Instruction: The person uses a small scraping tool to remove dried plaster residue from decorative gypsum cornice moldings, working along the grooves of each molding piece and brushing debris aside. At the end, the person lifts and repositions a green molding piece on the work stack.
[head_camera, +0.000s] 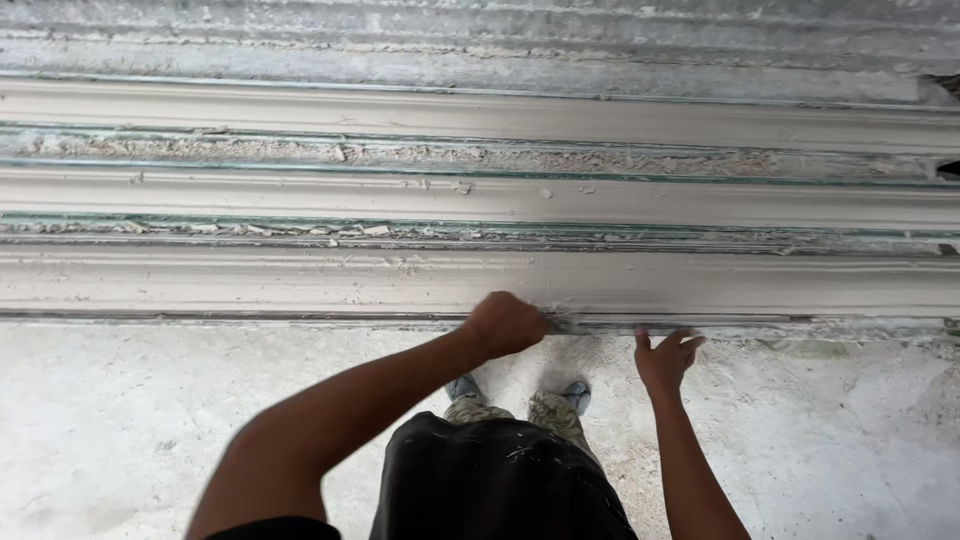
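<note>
Both hands at the nearest plaster moulding's (300, 282) front edge.
Left hand (505, 324) fisted on it at 12 o'clock; right hand (665, 360), fingers spread wide, touches it at 1 o'clock.

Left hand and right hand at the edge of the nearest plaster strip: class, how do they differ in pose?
1. The left hand is closed in a fist; the right hand is open, fingers spread upward.
2. The left hand presses on the nearest plaster strip at its front edge; the right hand sits lower, only its fingertips reaching that edge.

Both are bare and meet the same edge.
</note>
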